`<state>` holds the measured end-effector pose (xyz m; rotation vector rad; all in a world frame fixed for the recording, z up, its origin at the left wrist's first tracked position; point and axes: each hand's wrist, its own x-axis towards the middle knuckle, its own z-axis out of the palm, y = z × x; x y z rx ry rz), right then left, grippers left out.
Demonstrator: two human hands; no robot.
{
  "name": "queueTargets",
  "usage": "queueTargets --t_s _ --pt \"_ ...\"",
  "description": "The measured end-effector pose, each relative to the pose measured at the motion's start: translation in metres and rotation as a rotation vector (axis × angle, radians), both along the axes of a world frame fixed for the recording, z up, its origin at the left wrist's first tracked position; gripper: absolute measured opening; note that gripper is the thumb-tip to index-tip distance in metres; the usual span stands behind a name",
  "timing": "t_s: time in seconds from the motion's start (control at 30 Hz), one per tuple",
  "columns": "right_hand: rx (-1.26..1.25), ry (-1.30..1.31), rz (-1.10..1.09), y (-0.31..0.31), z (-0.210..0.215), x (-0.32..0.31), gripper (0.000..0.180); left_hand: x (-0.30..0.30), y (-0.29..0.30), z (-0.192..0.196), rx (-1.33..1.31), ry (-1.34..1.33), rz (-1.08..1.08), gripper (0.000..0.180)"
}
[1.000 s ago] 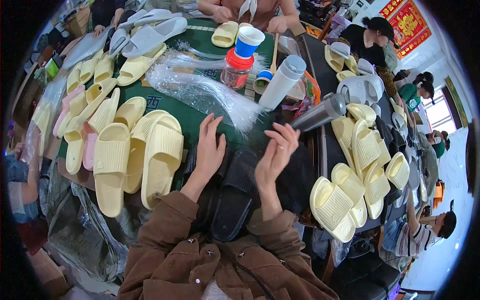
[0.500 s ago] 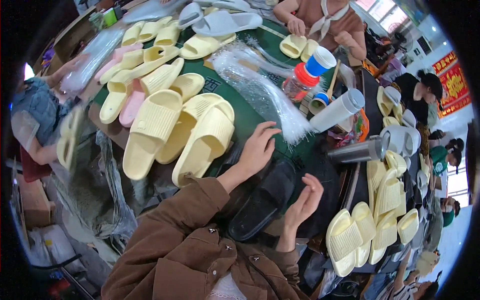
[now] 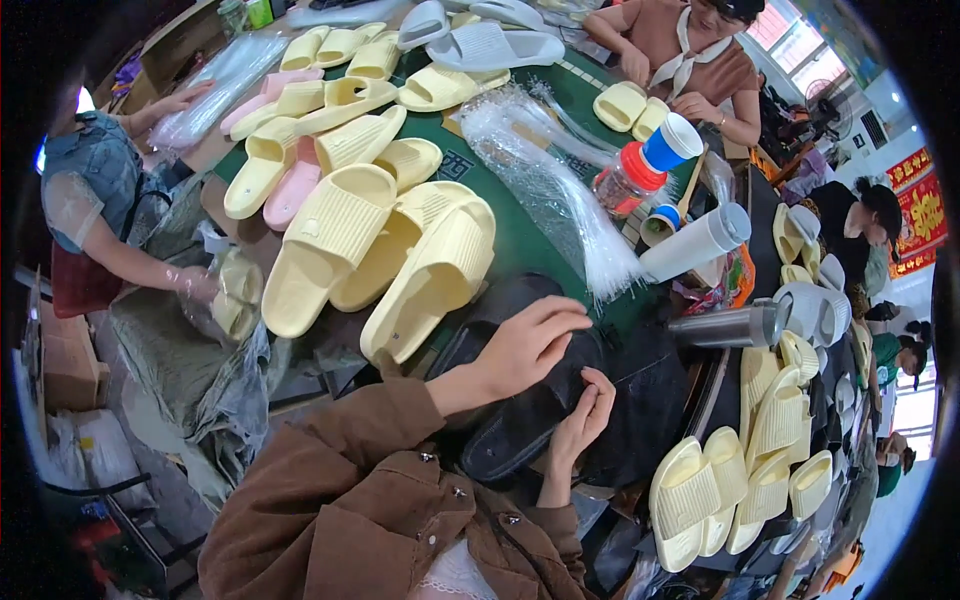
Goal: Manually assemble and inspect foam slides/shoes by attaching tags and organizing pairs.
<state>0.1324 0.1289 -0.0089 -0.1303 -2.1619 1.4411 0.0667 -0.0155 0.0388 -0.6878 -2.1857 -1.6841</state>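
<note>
Lower centre of frame: black slide sandal (image 3: 500,450). Left hand (image 3: 525,350) above it, fingers loosely bent; right hand (image 3: 583,425) at its right side, half-curled. Cannot tell whether either grips anything. Risks, judged: uneven push from one hand could skew the sandal; brown sleeve (image 3: 405,420) dragging forward could scatter clear plastic strands (image 3: 590,235); bumping red-lidded jar (image 3: 625,182), upper right, could topple paper cup (image 3: 672,143) stacked there.
</note>
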Motion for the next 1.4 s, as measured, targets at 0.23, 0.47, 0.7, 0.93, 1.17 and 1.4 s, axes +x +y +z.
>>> queueTargets --t_s 0.23,0.47,0.7,0.93,1.17,1.4 --pt "-0.018 0.052 0.010 0.000 -0.005 0.004 0.019 0.039 -0.049 0.003 -0.070 -0.090 0.061 0.029" --pt "0.049 0.033 -0.002 -0.002 -0.006 0.018 0.021 0.073 -0.090 0.011 -0.153 -0.049 0.353 0.031" --pt "0.062 0.024 -0.001 -0.003 -0.008 0.015 0.023 0.076 -0.102 0.011 -0.355 0.048 0.527 0.036" --pt "0.063 0.019 -0.004 -0.004 -0.007 0.014 0.019 0.074 -0.115 -0.002 -0.733 -0.045 0.721 0.054" --pt "0.053 0.018 -0.001 -0.004 -0.008 0.015 0.023 0.045 -0.114 -0.011 -0.780 -0.033 0.631 0.047" --pt "0.050 0.022 0.003 -0.004 -0.011 0.015 0.022 0.052 -0.119 -0.019 -0.574 0.035 0.643 0.042"
